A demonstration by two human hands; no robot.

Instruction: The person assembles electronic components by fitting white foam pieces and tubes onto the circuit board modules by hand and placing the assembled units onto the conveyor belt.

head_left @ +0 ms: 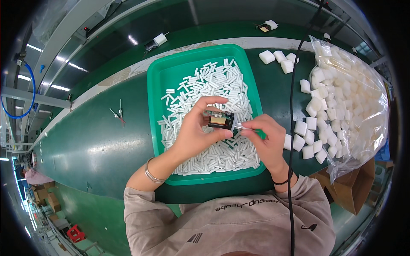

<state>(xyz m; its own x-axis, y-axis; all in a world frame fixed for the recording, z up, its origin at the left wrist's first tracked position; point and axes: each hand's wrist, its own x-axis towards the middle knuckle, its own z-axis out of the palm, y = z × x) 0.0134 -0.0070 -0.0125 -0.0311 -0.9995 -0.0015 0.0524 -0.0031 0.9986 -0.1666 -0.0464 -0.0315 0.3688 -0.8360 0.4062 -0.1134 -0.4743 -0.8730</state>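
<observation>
A long, glossy dark green bench (pixel 94 141) runs through the scene, its surface catching streaks of ceiling light. A pale strip (pixel 128 70) edges it — beyond lies a second green band (pixel 128 38) and grey metal rails (pixel 64 30). A blue hose (pixel 19 113) loops at the left. Far down the left, the factory floor holds brown cardboard boxes (pixel 42 194) and a red crate (pixel 75 233). Another cardboard box (pixel 356 187) sits at the lower right.
</observation>
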